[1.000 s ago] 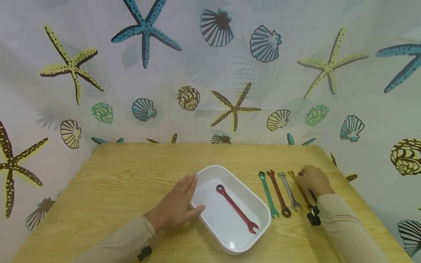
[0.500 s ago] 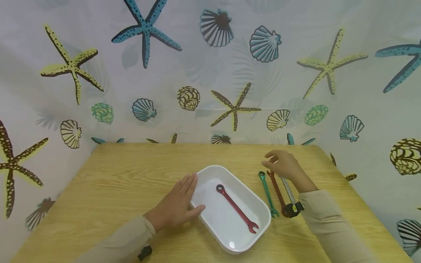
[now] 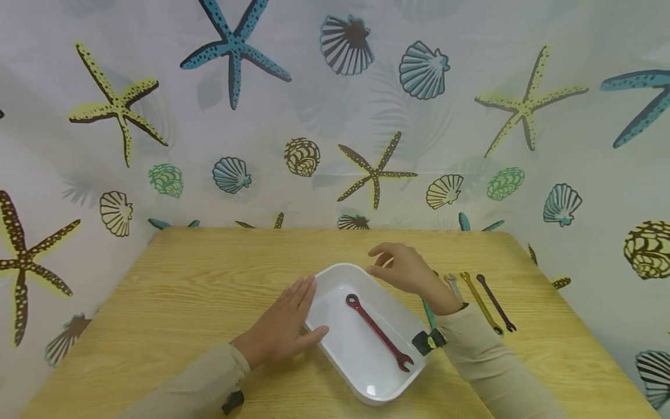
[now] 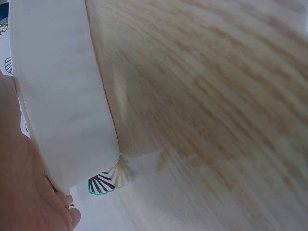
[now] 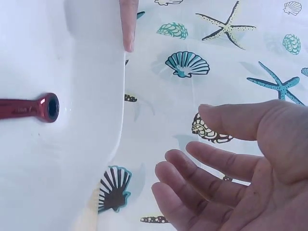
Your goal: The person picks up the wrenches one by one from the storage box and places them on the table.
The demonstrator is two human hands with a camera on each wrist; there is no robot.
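Observation:
A white rectangular tray (image 3: 332, 334) sits on the table with a red combination wrench (image 3: 379, 333) lying inside. My left hand (image 3: 285, 323) rests along the tray's left rim, fingers straight and thumb over the edge. Its palm side lies against the rim above the outer wall in the left wrist view. My right hand (image 3: 405, 270) hovers by the tray's far right edge, fingers loosely bent and holding nothing. The right wrist view shows its empty palm (image 5: 284, 192) beside the tray, facing the red wrench's ring end.
Right of the tray, wrenches lie in a row: green (image 3: 429, 314), silver (image 3: 452, 283), gold (image 3: 481, 304) and purple (image 3: 497, 304). My right forearm partly covers the green and silver ones. A shell-patterned curtain (image 3: 335, 116) stands behind the wooden table (image 3: 209, 267).
My right hand has left the purple wrench at the far right and swept left over the row to the tray's far edge. The left hand stays on the rim.

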